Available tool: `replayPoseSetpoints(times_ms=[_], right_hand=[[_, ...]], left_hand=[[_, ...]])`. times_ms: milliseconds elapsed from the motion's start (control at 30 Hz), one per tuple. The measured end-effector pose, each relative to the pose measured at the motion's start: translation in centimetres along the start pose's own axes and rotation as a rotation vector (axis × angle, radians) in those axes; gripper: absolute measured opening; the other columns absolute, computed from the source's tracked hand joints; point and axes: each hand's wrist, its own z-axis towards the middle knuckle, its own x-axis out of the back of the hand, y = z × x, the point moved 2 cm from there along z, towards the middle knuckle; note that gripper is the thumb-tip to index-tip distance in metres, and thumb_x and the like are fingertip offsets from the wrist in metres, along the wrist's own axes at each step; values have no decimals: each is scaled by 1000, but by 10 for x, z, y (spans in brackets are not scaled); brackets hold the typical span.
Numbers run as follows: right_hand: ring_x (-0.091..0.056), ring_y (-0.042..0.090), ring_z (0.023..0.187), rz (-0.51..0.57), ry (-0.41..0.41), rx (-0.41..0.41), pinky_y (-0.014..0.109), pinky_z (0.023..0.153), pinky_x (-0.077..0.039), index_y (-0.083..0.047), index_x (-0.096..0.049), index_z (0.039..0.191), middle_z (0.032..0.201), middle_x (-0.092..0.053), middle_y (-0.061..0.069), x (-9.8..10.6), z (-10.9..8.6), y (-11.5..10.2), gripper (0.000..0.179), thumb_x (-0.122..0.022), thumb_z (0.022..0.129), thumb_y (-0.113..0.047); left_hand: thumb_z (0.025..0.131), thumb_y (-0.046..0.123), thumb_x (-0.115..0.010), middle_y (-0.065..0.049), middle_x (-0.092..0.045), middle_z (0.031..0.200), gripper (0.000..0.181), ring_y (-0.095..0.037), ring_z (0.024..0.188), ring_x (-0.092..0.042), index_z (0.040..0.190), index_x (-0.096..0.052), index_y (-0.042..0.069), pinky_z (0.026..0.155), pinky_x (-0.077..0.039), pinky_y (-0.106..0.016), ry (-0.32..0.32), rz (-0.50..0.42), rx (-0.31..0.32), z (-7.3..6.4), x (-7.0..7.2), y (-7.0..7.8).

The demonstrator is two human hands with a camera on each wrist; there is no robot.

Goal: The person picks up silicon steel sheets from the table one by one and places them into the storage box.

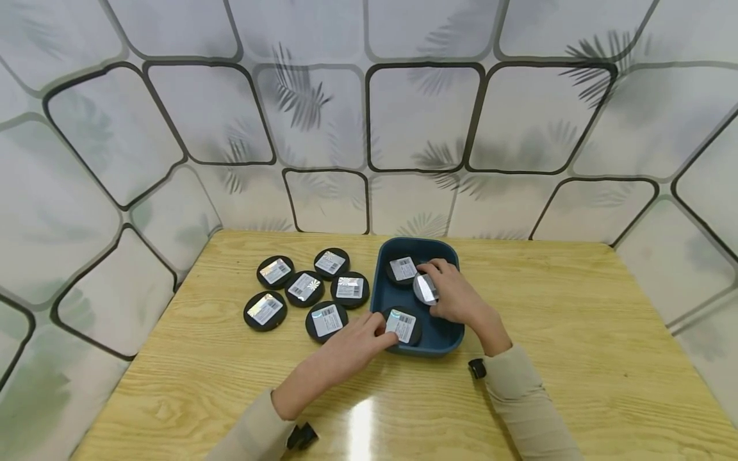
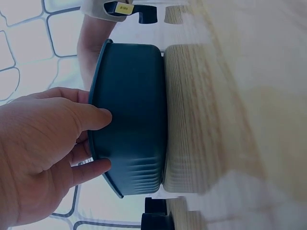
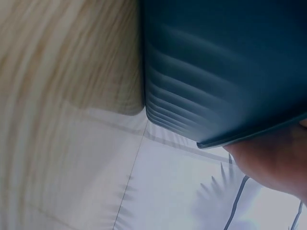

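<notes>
My right hand reaches over the right side of a dark blue bin and grips a round, pale grey-looking disc with a label. The left hand is at the bin's near left corner, its thumb and finger pinching the edge of a flat round black disc with a white barcode label. In the left wrist view, some fingertips hang outside the bin wall. Another labelled black disc lies at the back of the bin. The right wrist view shows mostly the bin's outer wall; the right fingertips are hidden there.
Left of the bin, several labelled black discs lie flat on the wooden table; the nearest disc is close to the left hand. A patterned cloth wall stands behind the table and along its sides.
</notes>
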Motion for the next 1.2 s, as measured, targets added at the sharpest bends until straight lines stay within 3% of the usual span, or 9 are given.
replayPoseSetpoints(times_ms=[333, 567, 1200], right_hand=[[-44, 42, 128, 14, -22, 7, 57, 105, -38, 2, -43, 144, 140, -44, 25, -1, 1, 0, 86, -84, 69, -4], [-46, 42, 126, 4, -25, 22, 57, 105, -36, 3, -43, 144, 139, -46, 24, -1, 1, 1, 87, -84, 68, -6], [-48, 40, 126, -142, -73, 50, 56, 108, -33, 1, -41, 146, 139, -53, 22, -4, 1, 1, 96, -86, 66, -25]], left_hand=[[96, 4, -58, 0, -46, 95, 22, -13, 81, -42, 111, -61, 20, 67, -37, -23, -17, -8, 9, 0, -1, -1], [95, 4, -60, -1, -46, 94, 21, -13, 80, -42, 109, -62, 19, 66, -39, -24, 12, 3, -1, -1, 0, 0], [95, 3, -59, -1, -46, 94, 20, -13, 79, -42, 108, -60, 18, 66, -39, -23, 29, -7, -11, -1, -1, 0]])
